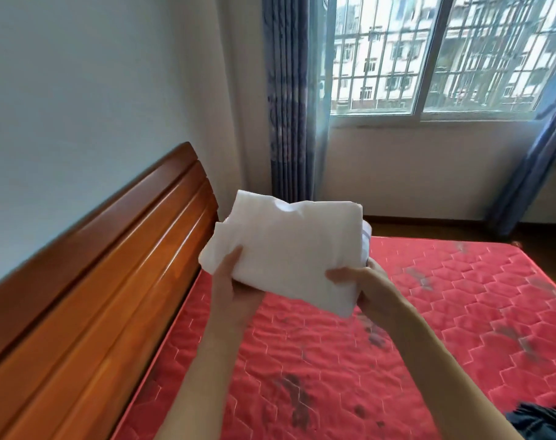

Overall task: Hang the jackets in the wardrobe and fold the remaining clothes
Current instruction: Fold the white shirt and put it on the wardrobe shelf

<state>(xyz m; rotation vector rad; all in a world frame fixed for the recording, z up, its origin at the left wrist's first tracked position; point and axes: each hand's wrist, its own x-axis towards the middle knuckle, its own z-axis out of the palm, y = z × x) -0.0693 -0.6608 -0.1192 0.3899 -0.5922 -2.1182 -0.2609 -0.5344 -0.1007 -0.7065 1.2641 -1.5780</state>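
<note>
A person holds a folded white garment [289, 249] in the air above a red quilted mattress [429, 312]. The left hand [230, 282] and right hand [364, 281] each grip its near edge, thumbs on top, fingers hidden beneath. A wooden headboard [95, 281] runs along the left. Dark clothing [546, 420] lies at the lower right. Blue curtains [286, 106] frame a barred window [429, 58] behind.

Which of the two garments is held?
The folded white garment, gripped along its near edge by the left hand and right hand above the red mattress. The dark garment sits at bottom right, untouched.
</note>
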